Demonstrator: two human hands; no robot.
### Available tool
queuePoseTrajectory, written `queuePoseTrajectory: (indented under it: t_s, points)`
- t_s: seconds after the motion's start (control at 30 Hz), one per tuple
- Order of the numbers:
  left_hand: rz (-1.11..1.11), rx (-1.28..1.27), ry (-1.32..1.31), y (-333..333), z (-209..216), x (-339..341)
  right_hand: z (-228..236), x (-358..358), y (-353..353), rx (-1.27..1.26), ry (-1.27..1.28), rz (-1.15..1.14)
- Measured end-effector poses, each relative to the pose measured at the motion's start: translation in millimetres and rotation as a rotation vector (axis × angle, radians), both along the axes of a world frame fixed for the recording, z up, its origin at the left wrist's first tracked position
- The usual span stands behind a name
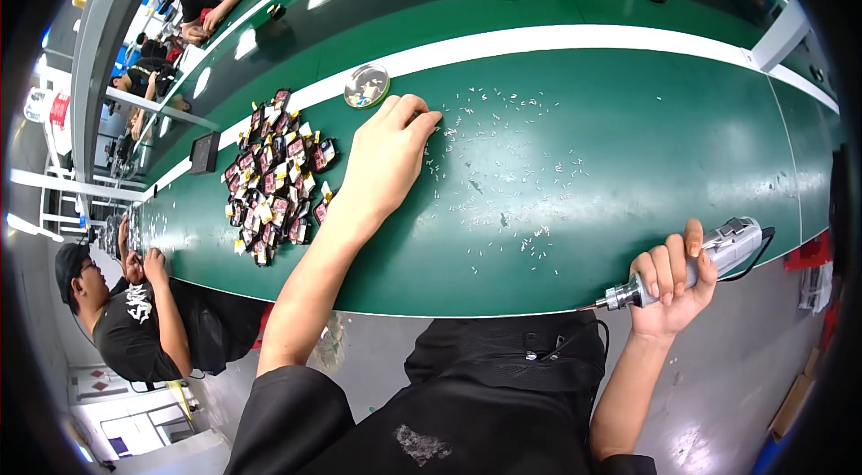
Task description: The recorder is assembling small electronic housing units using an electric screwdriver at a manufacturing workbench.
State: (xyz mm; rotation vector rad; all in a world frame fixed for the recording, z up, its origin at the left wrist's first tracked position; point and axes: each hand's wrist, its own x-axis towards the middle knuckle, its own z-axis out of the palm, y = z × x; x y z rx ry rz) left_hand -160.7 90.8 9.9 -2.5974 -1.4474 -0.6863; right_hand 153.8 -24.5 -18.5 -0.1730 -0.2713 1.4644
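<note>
Here: right hand (672, 286), gripping grey screwdriver (734, 243), near edge of green table (682, 143); left hand (388, 153), fingers curled, contents unclear, beside round dish (361, 78); white bits (542, 231), scattered; black parts (271, 180), heaped left.

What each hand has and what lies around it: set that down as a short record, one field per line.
Left hand: fingers bent beside the white bits; cannot tell if it pinches one
Right hand: holds a grey corded driver, tip pointing left
Surface: green table
Scattered: white bits, right of the left hand
Pile: black parts, left of the left hand
Dish: round, beyond the left hand, small pieces inside
Co-worker: at far left
</note>
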Motion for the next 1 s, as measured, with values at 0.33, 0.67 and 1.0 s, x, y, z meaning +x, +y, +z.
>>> queuePoseTrajectory:
  t_s: [0.33, 0.67, 1.0]
  points:
    - [0.006, -0.024, -0.078, 10.1, -4.8, -3.8, -0.7, 2.5, -0.4, 0.016, 0.007, 0.025]
    - [-0.02, -0.165, -0.47, -55.1, 2.9, 19.3, -2.5, 1.4, -2.0, 0.02, 0.01, 0.026]
    - [-0.08, -0.52, -1.14, -109.8, 1.5, 64.1, 7.4, -6.3, 0.1, 0.012, 0.001, -0.038]
